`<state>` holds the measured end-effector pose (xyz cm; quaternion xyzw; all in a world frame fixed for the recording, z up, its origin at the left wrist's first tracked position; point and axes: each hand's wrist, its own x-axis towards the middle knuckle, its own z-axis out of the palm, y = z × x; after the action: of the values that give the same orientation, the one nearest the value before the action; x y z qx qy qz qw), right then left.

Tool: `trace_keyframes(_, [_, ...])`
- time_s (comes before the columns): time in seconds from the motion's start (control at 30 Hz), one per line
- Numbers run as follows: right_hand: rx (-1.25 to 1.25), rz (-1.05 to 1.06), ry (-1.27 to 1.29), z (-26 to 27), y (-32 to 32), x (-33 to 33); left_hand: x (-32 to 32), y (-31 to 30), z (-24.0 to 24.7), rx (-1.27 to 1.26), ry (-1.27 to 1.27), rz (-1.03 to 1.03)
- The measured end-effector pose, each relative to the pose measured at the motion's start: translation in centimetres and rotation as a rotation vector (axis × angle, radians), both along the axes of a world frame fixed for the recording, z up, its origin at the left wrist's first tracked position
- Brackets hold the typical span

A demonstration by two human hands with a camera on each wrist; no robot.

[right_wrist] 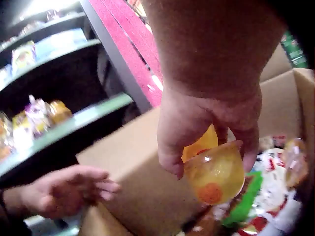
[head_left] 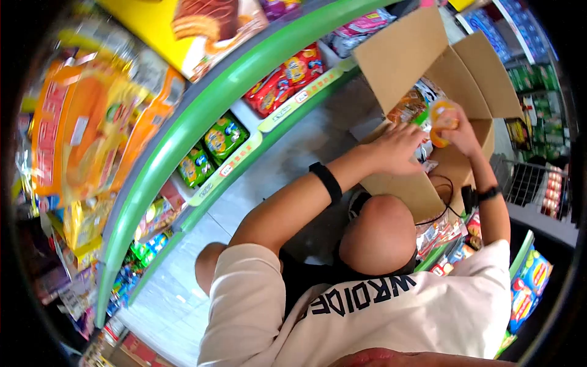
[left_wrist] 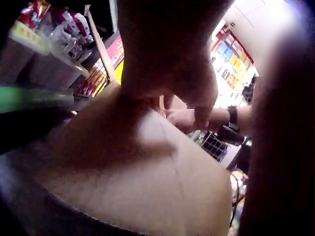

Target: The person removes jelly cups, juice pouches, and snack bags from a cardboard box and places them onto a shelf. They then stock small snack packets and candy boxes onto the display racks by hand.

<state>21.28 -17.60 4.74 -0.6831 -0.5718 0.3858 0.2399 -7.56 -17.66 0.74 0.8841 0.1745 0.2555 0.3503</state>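
My right hand [head_left: 463, 131] grips clear orange-yellow jelly cups [right_wrist: 216, 174] above an open cardboard box [head_left: 400, 46]. In the right wrist view the fingers come down around the cups, and one cup with an orange piece inside hangs lowest. My left hand [head_left: 396, 150] hovers at the box's near side with its fingers extended, holding nothing. From the left wrist view, that hand shows dark above a broad cardboard flap [left_wrist: 162, 182]. Packaged snacks [right_wrist: 270, 191] and a bright green wrapper [right_wrist: 243, 201] lie inside the box, partly hidden by the hands.
A curved green-edged shelf [head_left: 202, 85] with bagged snacks [head_left: 85, 128] rises at the left. Red packs [head_left: 286, 79] and green packs [head_left: 225, 137] sit on its lower tier. Beyond the box stands a wire basket [head_left: 529, 189]. A dark cable [head_left: 449, 196] hangs near the box's front.
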Motion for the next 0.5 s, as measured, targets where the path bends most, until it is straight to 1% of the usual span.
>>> trace_keyframes(0.07, [0.021, -0.034, 0.131, 3.6, 0.0, -1.3, 0.7, 0.4, 1.5, -0.543, -0.471, 0.232])
trace_keyframes(0.1, [0.037, -0.056, 0.255, 6.0, -0.4, -3.5, 0.4, 0.7, 2.3, -0.540, -0.469, 0.258])
trace_keyframes(0.13, [0.052, -0.078, 0.379, 8.2, -0.8, -6.4, 0.0, 1.1, 3.4, -0.601, -0.505, 0.237])
trace_keyframes(0.17, [0.113, -0.071, 0.429, 9.5, -1.1, -8.8, -0.3, 1.3, 4.3, -0.667, -0.543, 0.210])
trace_keyframes(0.2, [0.125, -0.026, 0.448, 10.3, -1.2, -10.4, -0.5, 1.6, 5.0, -0.669, -0.545, 0.228])
trace_keyframes(0.27, [0.208, -0.002, 0.407, 10.0, -1.1, -12.7, -0.6, 2.4, 5.6, -0.583, -0.628, 0.295])
trace_keyframes(0.3, [0.228, 0.014, 0.333, 10.3, -0.8, -13.1, -1.3, 3.0, 5.5, -0.498, -0.635, 0.339])
trace_keyframes(0.33, [0.242, 0.039, 0.269, 10.7, -0.2, -13.8, -2.1, 3.7, 5.5, -0.499, -0.631, 0.375])
trace_keyframes(0.37, [0.267, 0.068, 0.190, 11.4, 0.2, -14.8, -3.4, 4.1, 6.1, -0.427, -0.638, 0.366])
trace_keyframes(0.4, [0.261, 0.061, 0.209, 12.0, 0.7, -15.8, -4.4, 4.4, 6.8, -0.354, -0.641, 0.354])
trace_keyframes(0.43, [0.313, 0.105, 0.154, 11.6, 1.9, -14.8, -6.6, 4.4, 8.5, -0.456, -0.544, 0.339])
trace_keyframes(0.47, [0.376, 0.141, 0.097, 11.8, 2.8, -14.9, -7.1, 5.2, 8.6, -0.426, -0.615, 0.332])
trace_keyframes(0.5, [0.500, 0.118, 0.089, 11.8, 2.8, -15.6, -7.3, 5.7, 8.7, -0.479, -0.618, 0.326])
